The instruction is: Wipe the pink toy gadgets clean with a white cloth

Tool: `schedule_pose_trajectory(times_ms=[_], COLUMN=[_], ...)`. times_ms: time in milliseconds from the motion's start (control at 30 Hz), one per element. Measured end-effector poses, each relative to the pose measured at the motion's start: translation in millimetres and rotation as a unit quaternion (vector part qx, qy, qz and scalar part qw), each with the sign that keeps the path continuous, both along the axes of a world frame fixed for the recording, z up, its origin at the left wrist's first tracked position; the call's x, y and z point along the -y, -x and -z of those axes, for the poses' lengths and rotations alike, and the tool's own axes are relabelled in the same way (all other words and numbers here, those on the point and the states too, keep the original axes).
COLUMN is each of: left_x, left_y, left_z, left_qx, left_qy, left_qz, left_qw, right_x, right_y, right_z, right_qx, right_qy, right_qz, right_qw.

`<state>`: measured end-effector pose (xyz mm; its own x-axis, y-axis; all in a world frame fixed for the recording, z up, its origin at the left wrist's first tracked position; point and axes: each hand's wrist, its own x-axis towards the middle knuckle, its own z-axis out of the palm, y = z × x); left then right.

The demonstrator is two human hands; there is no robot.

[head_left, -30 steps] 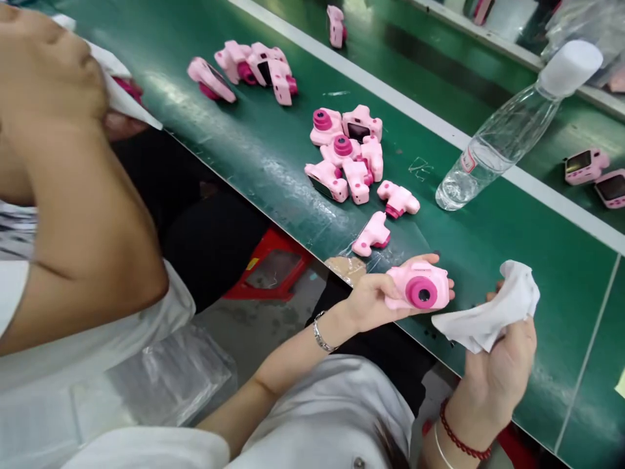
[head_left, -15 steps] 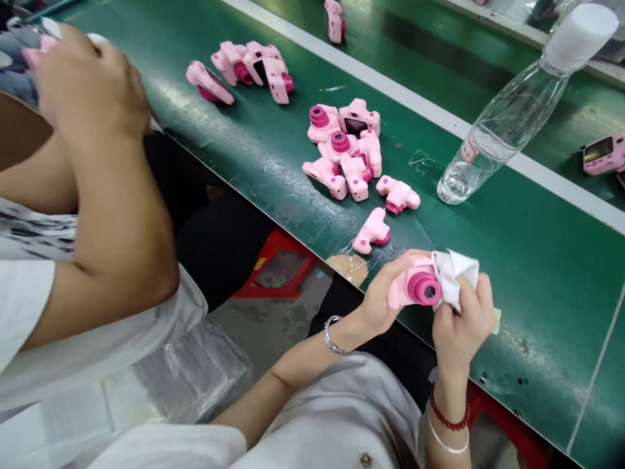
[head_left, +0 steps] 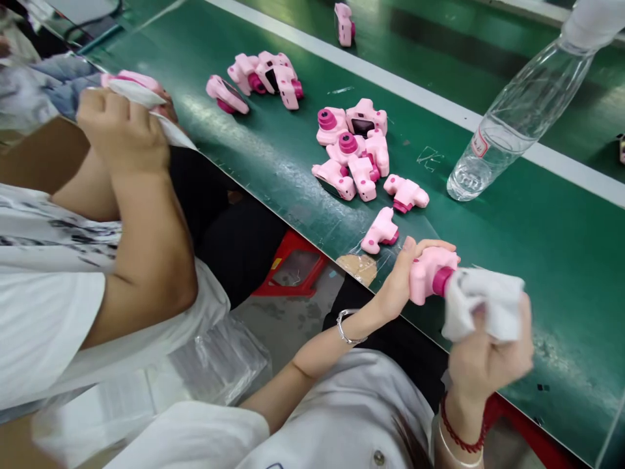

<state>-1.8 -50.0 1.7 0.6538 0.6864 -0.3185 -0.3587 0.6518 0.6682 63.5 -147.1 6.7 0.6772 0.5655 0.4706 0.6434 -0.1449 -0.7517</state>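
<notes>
The person's left hand [head_left: 396, 290] holds a pink camera [head_left: 426, 277] at the lower right of centre, over the near edge of the green table [head_left: 561, 260]. Its fingers run behind the camera along the top, and the thumb points up beside its near end. The lens [head_left: 442, 281] faces right. The right hand [head_left: 488, 358], blurred, pinches a bunched white cloth [head_left: 491, 303] between thumb and fingers; the cloth overlaps the front of the lens, though whether they touch cannot be told. A silver bracelet [head_left: 347, 329] circles the left wrist, a red beaded one [head_left: 461, 431] the right. Just up and left of the held camera lie two single cameras [head_left: 381, 231], then a piled group of cameras [head_left: 349, 150] near the centre. A clear bottle [head_left: 517, 117] leans across the upper right. At upper left, a co-worker's hand [head_left: 122, 130] grips another white cloth [head_left: 134, 92] against a pink camera
</notes>
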Motion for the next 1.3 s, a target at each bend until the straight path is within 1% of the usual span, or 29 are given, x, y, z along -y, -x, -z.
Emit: schedule_pose_trajectory(times_ms=[33,67,100,133,200,267,300,333,367,400,433,500,533,567,633,700,767,833,867,933,1000,1033,1067,1100,1200,1233,1267,1300], left_x=[0,0,-2,-4,-10,-15,-16,-17,-16,-15,-13,-8,-6,-4,-1,0,0,-1,-1,0,2,3,4,5,6,6,5,5], left_y=[-2,-3,-5,-7,-10,-13,-13,-13,-13,-12,-10,-7,-5,-3,-2,-2,-3,-5,-6,-7,-8,-9,-9,-9,-9,-8,-7,-6], left_z=[-0.3,-0.8,-1.5,-2.4,-4.3,-6.4,-7.5,-8.7,-9.8,-11.0,-12.2,-14.5,-15.6,-16.6,-18.6,-20.2,-21.1,-20.6,-19.8,-17.4,-14.6,-13.3,-12.2,-11.4,-11.4,-12.2,-13.2,-14.4], left_qx=[-0.009,-0.015,-0.018,-0.018,-0.013,0.004,0.014,0.024,0.032,0.038,0.044,0.053,0.057,0.06,0.064,0.07,0.083,0.099,0.105,0.111,0.118,0.125,0.132,0.138,0.131,0.124,0.119,0.119], left_qy=[0.001,0.009,0.025,0.048,0.111,0.168,0.182,0.184,0.174,0.156,0.134,0.094,0.081,0.074,0.075,0.103,0.162,0.235,0.264,0.294,0.303,0.306,0.309,0.313,0.332,0.344,0.356,0.367], left_qz=[-0.014,-0.028,-0.041,-0.053,-0.061,-0.04,-0.025,-0.011,-0.001,0.006,0.011,0.026,0.031,0.033,0.033,0.026,0.019,0.034,0.055,0.109,0.153,0.169,0.175,0.168,0.092,0.068,0.058,0.061], left_qw=[1.0,0.999,0.999,0.997,0.992,0.985,0.983,0.983,0.984,0.987,0.99,0.994,0.995,0.995,0.995,0.992,0.983,0.966,0.957,0.943,0.933,0.929,0.925,0.925,0.929,0.928,0.925,0.921], right_x=[-6,-11,-14,-14,-9,1,7,12,16,18,20,18,17,15,12,11,11,11,11,8,3,0,-3,-7,-18,-21,-23,-24], right_y=[3,6,9,11,13,11,9,5,2,-2,-5,-10,-12,-12,-11,-6,3,14,19,27,28,27,23,18,-6,-14,-22,-27], right_z=[-3.0,-4.5,-4.6,-3.2,3.0,12.6,17.9,23.1,27.7,31.2,33.3,32.9,31.0,28.6,24.9,25.6,30.9,37.5,39.9,41.8,40.1,38.6,37.0,35.6,32.3,31.3,30.0,28.5], right_qx=[0.101,0.184,0.239,0.263,0.252,0.185,0.142,0.097,0.047,-0.007,-0.062,-0.163,-0.196,-0.215,-0.218,-0.191,-0.113,0.012,0.082,0.204,0.279,0.294,0.298,0.295,0.256,0.216,0.155,0.08], right_qy=[0.03,0.054,0.07,0.08,0.07,0.054,0.047,0.037,0.024,0.001,-0.032,-0.11,-0.146,-0.172,-0.201,-0.213,-0.203,-0.155,-0.129,-0.096,-0.086,-0.079,-0.071,-0.063,-0.075,-0.08,-0.083,-0.082], right_qz=[-0.026,-0.041,-0.047,-0.06,-0.1,-0.13,-0.124,-0.094,-0.045,0.018,0.086,0.198,0.23,0.246,0.244,0.233,0.238,0.229,0.208,0.137,0.066,0.047,0.049,0.071,0.19,0.213,0.222,0.221], right_qw=[0.994,0.981,0.967,0.959,0.96,0.973,0.981,0.99,0.998,1.0,0.994,0.96,0.942,0.929,0.923,0.929,0.943,0.961,0.966,0.964,0.954,0.951,0.951,0.951,0.945,0.949,0.959,0.969])
